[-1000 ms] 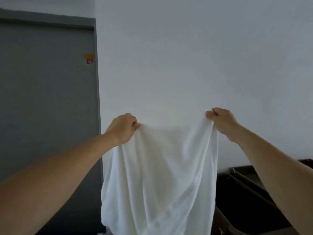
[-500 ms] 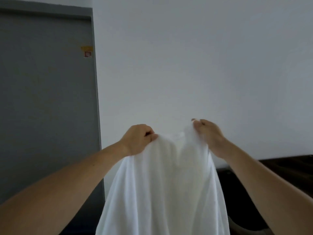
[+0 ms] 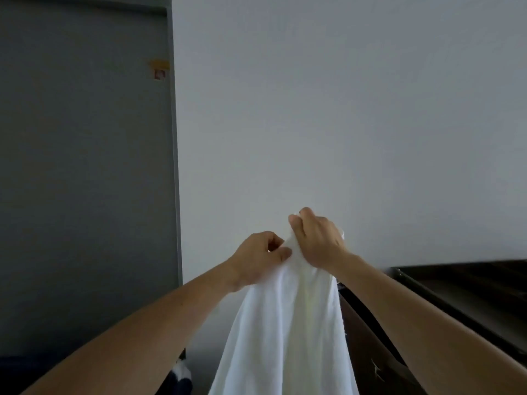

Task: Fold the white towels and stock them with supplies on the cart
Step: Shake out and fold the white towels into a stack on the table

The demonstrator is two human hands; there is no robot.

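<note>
Dark wooden cabinet (image 3: 467,306) sits low right, its top edge running back to the wall; our right forearm crosses in front of it. Grey door (image 3: 85,172) fills the left, with a small yellow-and-red sticker (image 3: 159,70) near its right edge. Something dark blue and white (image 3: 178,372) shows under our left forearm (can't tell what it is). Plain white wall (image 3: 342,109) straight ahead; no floor or cart in view.

Towel (image 3: 285,332) is in mid-air in front of us, held against the wall background just left of the cabinet. It hangs straight down, long axis vertical, narrow and bunched at the top, widening toward the bottom, lower end cut off by the frame.

Left hand (image 3: 258,259) pinches the top edge between thumb and curled fingers. Right hand (image 3: 318,240) is closed around the top corner, slightly higher, hands almost touching.
</note>
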